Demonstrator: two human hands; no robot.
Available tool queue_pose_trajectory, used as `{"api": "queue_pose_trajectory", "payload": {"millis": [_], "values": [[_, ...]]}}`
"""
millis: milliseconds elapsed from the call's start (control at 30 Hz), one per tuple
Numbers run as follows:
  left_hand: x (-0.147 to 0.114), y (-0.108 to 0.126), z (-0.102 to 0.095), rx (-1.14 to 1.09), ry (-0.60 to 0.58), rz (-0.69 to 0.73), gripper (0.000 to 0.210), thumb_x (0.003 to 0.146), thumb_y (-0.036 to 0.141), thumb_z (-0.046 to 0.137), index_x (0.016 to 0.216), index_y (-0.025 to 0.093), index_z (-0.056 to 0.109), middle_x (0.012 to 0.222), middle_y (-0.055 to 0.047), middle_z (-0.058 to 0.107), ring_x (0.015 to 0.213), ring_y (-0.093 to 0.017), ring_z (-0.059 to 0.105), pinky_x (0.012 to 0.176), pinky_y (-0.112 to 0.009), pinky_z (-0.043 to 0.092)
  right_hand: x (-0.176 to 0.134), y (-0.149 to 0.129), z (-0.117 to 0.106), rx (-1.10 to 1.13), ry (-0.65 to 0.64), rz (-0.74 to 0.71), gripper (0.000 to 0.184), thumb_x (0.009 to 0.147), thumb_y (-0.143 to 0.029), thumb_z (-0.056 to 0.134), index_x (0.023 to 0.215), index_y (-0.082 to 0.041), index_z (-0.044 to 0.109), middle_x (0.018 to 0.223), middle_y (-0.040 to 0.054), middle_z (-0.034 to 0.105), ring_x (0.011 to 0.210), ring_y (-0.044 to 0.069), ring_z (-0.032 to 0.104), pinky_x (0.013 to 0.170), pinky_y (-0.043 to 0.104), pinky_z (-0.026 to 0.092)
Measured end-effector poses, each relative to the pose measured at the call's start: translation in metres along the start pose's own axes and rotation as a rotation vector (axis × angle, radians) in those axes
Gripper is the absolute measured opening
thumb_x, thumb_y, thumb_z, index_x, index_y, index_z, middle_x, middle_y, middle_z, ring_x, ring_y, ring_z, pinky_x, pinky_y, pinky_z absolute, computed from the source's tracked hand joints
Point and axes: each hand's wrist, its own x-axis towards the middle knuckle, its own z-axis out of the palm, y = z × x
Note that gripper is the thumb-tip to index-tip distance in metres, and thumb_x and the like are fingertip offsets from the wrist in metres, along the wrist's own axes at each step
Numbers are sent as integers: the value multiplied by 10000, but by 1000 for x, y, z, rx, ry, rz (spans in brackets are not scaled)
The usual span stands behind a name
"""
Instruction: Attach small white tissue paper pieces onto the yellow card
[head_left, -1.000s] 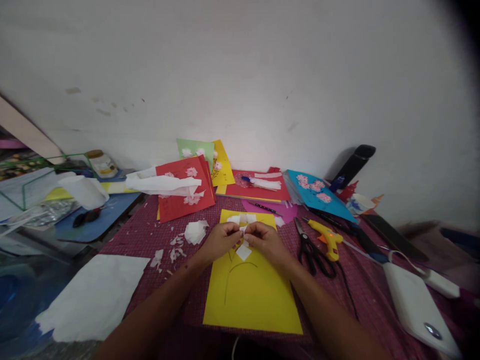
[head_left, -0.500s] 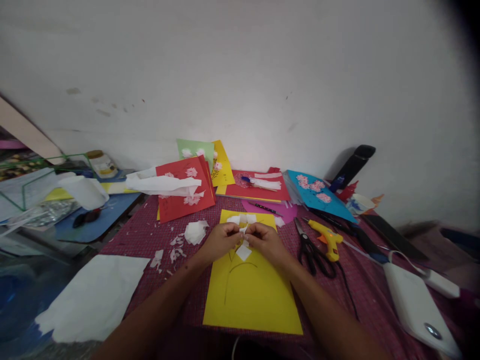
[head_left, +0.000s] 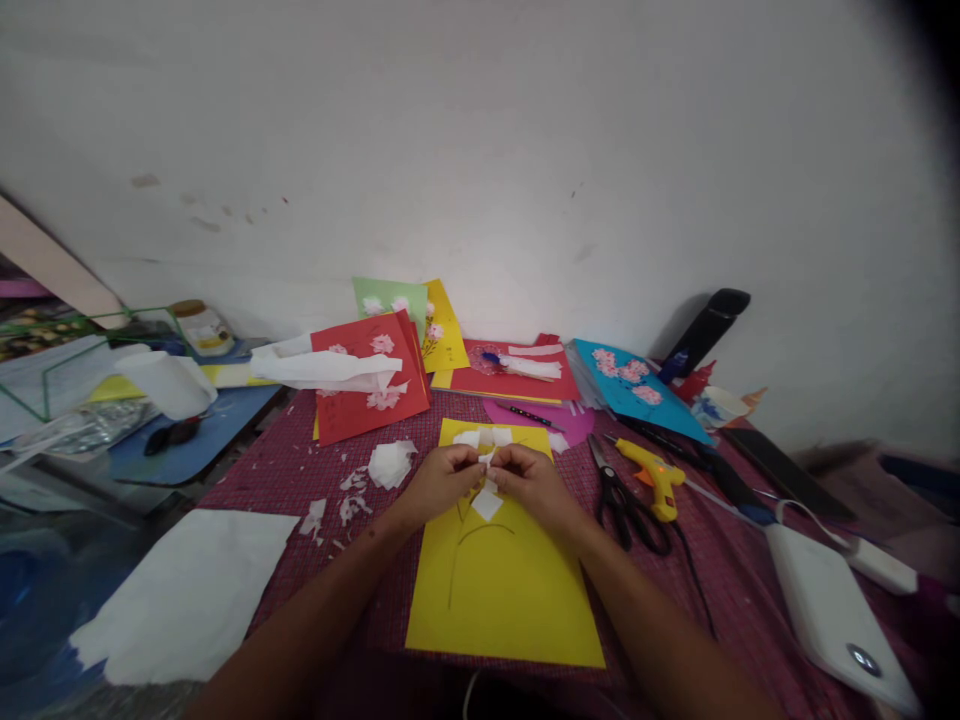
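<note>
Over the upper part of a yellow sheet of card (head_left: 510,590), my left hand (head_left: 446,480) and my right hand (head_left: 531,482) meet, fingertips pinched. Between them is a small piece of white tissue paper (head_left: 487,459), gripped from both sides. Just below the fingers a white tissue square (head_left: 487,504) lies on the card, and more white tissue pieces (head_left: 484,438) lie along its top edge. Dark curved lines are drawn on the card. A stack of white tissue squares (head_left: 391,465) sits left of my left hand.
Scissors (head_left: 619,500) and a yellow glue gun (head_left: 652,478) with its cord lie right of the card. Torn tissue scraps (head_left: 352,508) and a large white sheet (head_left: 191,590) are on the left. Flower-decorated cards in red (head_left: 360,400) and blue (head_left: 630,380) stand toward the wall.
</note>
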Motion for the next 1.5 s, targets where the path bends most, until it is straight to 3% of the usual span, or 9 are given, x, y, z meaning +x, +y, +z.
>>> {"api": "queue_pose_trajectory", "payload": {"millis": [433, 1133, 1500], "values": [[0, -5, -1, 0, -31, 18, 197, 821, 311, 526, 762, 141, 606, 659, 15, 565, 577, -94, 525, 546, -202, 397, 4, 3, -1, 70, -22, 36, 216, 749, -358, 686, 715, -169, 586, 615, -38, 511, 541, 94, 461, 518, 219, 356], [-1, 1, -2, -60, -44, 9, 206, 815, 332, 549, 754, 142, 596, 638, 16, 558, 552, -90, 511, 535, -200, 407, 4, 1, 0, 67, -9, 63, 217, 746, -353, 676, 693, -162, 586, 590, -37, 531, 506, 91, 485, 497, 213, 367], [0, -1, 0, 190, 67, 108, 198, 827, 306, 525, 803, 150, 645, 727, -5, 612, 666, -120, 537, 595, -216, 392, 2, 4, 6, -84, 78, -16, 180, 779, -323, 610, 690, -181, 544, 635, -31, 483, 584, 108, 446, 541, 216, 369]]}}
